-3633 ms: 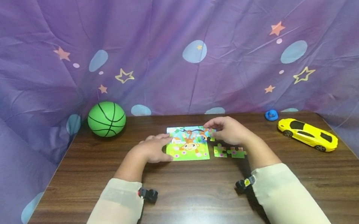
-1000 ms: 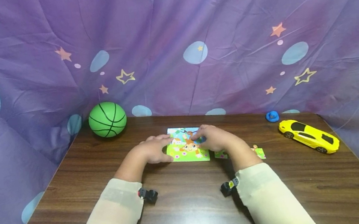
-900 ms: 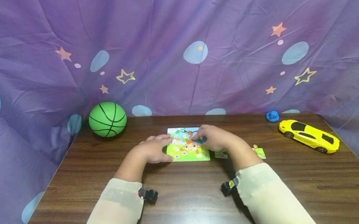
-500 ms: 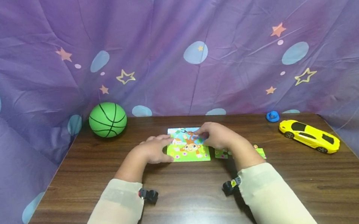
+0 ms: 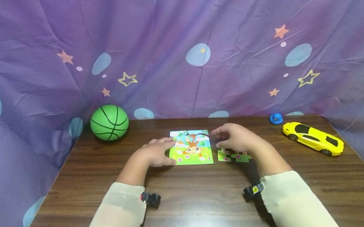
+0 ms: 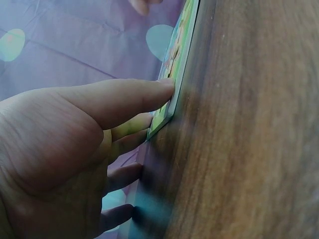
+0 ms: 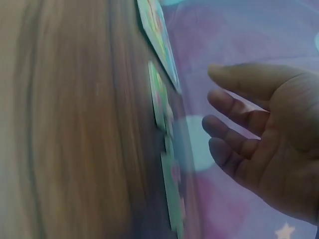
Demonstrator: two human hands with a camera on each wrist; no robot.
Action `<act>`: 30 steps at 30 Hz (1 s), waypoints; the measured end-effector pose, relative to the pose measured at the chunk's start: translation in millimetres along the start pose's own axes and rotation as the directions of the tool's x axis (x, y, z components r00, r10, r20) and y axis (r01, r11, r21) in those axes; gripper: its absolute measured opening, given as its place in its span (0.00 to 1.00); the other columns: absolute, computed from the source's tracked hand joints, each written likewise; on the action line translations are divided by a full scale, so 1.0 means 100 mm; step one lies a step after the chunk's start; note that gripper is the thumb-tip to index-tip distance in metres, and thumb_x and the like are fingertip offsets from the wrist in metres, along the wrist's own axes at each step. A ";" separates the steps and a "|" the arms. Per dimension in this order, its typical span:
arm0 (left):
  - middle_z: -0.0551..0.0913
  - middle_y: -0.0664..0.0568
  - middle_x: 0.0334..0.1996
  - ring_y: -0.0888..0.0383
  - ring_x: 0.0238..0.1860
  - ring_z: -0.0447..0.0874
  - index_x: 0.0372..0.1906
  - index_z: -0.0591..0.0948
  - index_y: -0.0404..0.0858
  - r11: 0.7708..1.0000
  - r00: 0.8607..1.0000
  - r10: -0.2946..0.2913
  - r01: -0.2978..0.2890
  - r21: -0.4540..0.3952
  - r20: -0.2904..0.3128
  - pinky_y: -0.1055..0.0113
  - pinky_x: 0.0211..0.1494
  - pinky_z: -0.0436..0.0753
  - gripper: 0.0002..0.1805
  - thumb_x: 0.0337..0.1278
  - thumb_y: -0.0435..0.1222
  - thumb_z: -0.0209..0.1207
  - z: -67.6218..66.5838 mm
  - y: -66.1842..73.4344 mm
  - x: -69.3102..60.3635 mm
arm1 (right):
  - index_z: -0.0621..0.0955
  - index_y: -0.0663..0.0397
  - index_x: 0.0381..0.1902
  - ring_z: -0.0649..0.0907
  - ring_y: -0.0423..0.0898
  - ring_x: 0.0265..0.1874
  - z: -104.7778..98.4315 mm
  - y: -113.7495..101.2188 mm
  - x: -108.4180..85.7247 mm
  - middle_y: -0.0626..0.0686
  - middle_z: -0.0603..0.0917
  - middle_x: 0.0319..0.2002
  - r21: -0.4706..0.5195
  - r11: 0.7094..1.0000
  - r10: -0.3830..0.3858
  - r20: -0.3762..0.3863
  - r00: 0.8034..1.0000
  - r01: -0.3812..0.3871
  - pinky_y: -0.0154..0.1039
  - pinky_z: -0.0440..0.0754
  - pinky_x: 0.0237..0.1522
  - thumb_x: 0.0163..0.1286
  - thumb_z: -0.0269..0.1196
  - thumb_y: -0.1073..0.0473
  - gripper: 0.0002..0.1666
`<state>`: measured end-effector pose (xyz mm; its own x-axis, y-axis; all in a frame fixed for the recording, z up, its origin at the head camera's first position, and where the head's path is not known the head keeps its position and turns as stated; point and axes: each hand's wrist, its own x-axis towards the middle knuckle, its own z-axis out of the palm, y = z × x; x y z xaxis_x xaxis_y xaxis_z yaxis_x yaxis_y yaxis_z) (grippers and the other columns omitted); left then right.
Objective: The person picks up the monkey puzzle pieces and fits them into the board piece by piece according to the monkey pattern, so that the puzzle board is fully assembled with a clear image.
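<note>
A monkey jigsaw puzzle point(image 5: 191, 147) lies flat mid-table, its picture fully visible in the head view apart from the left edge. My left hand point(image 5: 155, 152) rests at that left edge with fingers spread. The left wrist view has its thumb point(image 6: 134, 97) touching the puzzle's point(image 6: 174, 64) near corner and the lower fingers reaching the table. Off the puzzle's right side hovers my right hand point(image 5: 235, 137), holding nothing, its fingers loosely bent in the right wrist view. Just below it lie loose puzzle pieces point(image 5: 223, 156), point(image 7: 172, 194), partly covered by the hand.
A green ball point(image 5: 109, 123) sits at the back left of the wooden table point(image 5: 194, 204). Towards the back right are a small blue toy point(image 5: 276, 118) and a yellow toy car point(image 5: 312, 138). A purple curtain point(image 5: 160, 55) hangs behind.
Earlier my right hand held a piece beside the puzzle, then worked over its right side. Now it has withdrawn to the right without a piece. My left hand has stayed put.
</note>
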<state>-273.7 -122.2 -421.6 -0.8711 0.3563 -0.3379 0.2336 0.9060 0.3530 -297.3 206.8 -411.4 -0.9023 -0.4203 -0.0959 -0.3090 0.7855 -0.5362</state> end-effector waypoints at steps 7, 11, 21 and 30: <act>0.54 0.60 0.88 0.44 0.88 0.50 0.86 0.61 0.57 1.000 1.000 0.012 -0.012 -0.003 0.002 0.30 0.86 0.55 0.47 0.66 0.57 0.67 0.00 -0.02 0.00 | 0.81 0.54 0.71 0.89 0.55 0.54 -0.09 0.20 -0.18 0.61 0.84 0.67 -0.009 1.000 0.008 -0.008 1.000 -0.009 0.56 0.86 0.62 0.72 0.73 0.52 0.32; 0.53 0.60 0.89 0.44 0.88 0.50 0.86 0.61 0.57 1.000 1.000 0.009 -0.009 0.002 0.004 0.30 0.85 0.56 0.48 0.65 0.57 0.67 0.00 -0.03 0.01 | 0.82 0.55 0.69 0.89 0.46 0.39 -0.09 0.26 -0.20 0.61 0.86 0.65 0.026 1.000 0.011 0.019 1.000 -0.012 0.45 0.88 0.50 0.69 0.75 0.51 0.34; 0.53 0.59 0.89 0.43 0.88 0.50 0.86 0.61 0.57 1.000 1.000 0.012 -0.012 -0.009 0.005 0.30 0.86 0.55 0.47 0.66 0.57 0.67 -0.01 0.00 0.00 | 0.84 0.50 0.68 0.79 0.61 0.71 -0.05 0.34 -0.22 0.58 0.83 0.69 -0.030 1.000 0.005 0.108 0.994 -0.002 0.64 0.74 0.76 0.62 0.80 0.45 0.38; 0.53 0.58 0.89 0.43 0.88 0.50 0.86 0.61 0.55 1.000 1.000 0.009 -0.009 -0.012 0.005 0.31 0.86 0.54 0.47 0.66 0.55 0.67 0.00 0.00 -0.01 | 0.83 0.47 0.69 0.71 0.68 0.75 -0.02 0.34 -0.24 0.60 0.76 0.73 -0.064 0.998 -0.009 0.160 0.987 0.019 0.74 0.65 0.78 0.59 0.81 0.45 0.41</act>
<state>-272.7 -122.5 -420.8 -0.8666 0.3659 -0.3394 0.2364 0.8999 0.3665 -286.9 244.7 -425.8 -0.8399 -0.4943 -0.2242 -0.3446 0.8047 -0.4834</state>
